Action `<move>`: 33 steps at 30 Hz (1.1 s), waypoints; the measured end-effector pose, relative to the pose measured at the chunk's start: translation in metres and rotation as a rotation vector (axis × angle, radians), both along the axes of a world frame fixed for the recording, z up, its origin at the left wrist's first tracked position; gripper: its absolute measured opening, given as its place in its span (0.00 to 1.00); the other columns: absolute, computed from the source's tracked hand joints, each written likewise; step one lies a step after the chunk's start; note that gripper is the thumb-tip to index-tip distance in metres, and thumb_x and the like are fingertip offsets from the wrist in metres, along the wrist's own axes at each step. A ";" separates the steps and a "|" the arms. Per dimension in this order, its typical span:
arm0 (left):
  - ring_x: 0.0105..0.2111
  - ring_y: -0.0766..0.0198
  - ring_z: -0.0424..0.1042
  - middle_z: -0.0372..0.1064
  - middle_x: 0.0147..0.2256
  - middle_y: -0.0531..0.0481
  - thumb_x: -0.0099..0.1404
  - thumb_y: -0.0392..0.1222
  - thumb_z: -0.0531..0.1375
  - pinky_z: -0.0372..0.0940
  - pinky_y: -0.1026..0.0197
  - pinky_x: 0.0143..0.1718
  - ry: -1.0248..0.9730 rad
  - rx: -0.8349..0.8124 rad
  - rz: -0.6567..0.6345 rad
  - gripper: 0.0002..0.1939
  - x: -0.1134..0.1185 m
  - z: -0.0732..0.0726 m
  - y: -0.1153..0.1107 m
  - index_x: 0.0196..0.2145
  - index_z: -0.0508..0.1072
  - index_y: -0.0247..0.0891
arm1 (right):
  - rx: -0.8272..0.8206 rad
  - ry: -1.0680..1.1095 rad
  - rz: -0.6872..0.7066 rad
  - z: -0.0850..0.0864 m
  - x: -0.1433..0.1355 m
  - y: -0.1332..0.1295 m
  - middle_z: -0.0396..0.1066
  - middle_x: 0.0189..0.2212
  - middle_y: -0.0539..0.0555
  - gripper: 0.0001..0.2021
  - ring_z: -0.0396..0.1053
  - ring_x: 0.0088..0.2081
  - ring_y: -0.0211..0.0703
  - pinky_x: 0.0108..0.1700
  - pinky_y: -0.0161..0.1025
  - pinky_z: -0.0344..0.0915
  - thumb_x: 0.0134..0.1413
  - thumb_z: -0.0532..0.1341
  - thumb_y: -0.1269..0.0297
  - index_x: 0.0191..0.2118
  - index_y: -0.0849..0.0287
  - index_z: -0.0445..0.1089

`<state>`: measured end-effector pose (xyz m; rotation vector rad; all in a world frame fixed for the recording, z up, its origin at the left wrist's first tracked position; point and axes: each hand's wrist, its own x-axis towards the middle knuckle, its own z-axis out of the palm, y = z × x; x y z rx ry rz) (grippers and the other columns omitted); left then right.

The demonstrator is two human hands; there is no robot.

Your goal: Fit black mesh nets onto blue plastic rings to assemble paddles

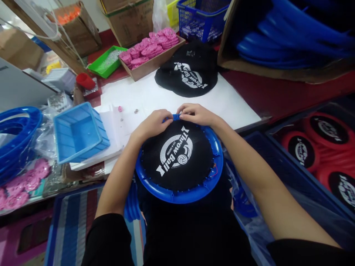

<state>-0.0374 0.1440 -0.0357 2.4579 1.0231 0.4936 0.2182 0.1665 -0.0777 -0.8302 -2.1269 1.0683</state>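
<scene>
A round blue plastic ring point(158, 194) with a black mesh disc point(151, 147) printed "Throw Ball" rests tilted between my lap and the table edge. At its far rim, my left hand point(156, 123) has its fingers bent round the blue edge. Close beside it, my right hand point(197, 114) pinches the mesh and rim with thumb and fingertips. The mesh sits inside the ring, its edge dotted with small pegs. A thin reddish wire shows at the ring's right side. Beyond my hands lies a stack of black printed mesh discs point(188, 70).
Left of me stand a light-blue bin point(79, 133) and blue rings point(20, 136). Behind are a green tray point(107, 61), a carton of pink parts point(149, 50) and a blue basket point(203, 18). A box of blue rings point(291, 33) and finished red discs point(324, 147) occupy the right.
</scene>
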 end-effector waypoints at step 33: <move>0.35 0.61 0.72 0.76 0.36 0.48 0.72 0.42 0.59 0.67 0.56 0.42 -0.165 -0.091 -0.096 0.07 0.021 -0.021 0.020 0.36 0.75 0.40 | -0.081 -0.016 0.104 0.008 0.008 0.000 0.77 0.53 0.59 0.14 0.72 0.50 0.50 0.58 0.50 0.66 0.64 0.66 0.51 0.34 0.56 0.74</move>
